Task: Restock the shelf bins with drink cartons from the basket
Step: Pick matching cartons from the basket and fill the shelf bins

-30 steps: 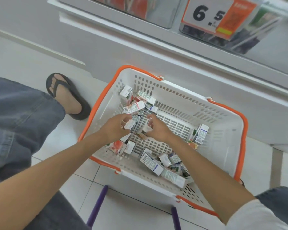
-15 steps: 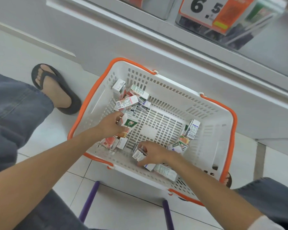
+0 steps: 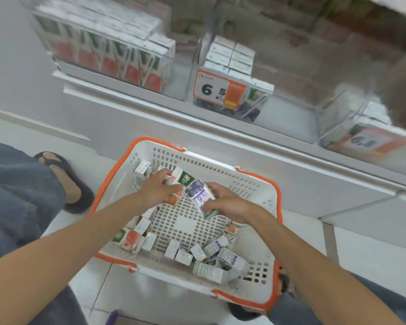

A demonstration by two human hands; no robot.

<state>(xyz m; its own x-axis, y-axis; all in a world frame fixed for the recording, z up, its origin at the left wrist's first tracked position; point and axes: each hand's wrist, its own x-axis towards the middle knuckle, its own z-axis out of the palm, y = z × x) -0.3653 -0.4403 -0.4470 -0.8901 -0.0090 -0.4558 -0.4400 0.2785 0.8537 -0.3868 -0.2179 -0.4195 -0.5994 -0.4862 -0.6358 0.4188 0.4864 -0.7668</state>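
- We find the left hand (image 3: 157,191) gripping a green-topped carton (image 3: 183,178) over the far-left part of the basket (image 3: 260,200). More cartons seem bunched under its fingers, though we cannot count them.
- The right hand (image 3: 227,205) grips a purple carton (image 3: 201,193) by its lower end, lifted clear of the basket's grid and just beside the green-topped one.
- The basket stands on the floor (image 3: 373,254) directly below the shelf bins (image 3: 179,87), which we judge keeps each reach short.
- Loose cartons (image 3: 208,269) lie jumbled along the near wall with flavours mixed, hence one sort per hand.
- The left bin has bare room at its right end, and the bin behind the price tag (image 3: 220,90) is part filled. We judge restocking unfinished.
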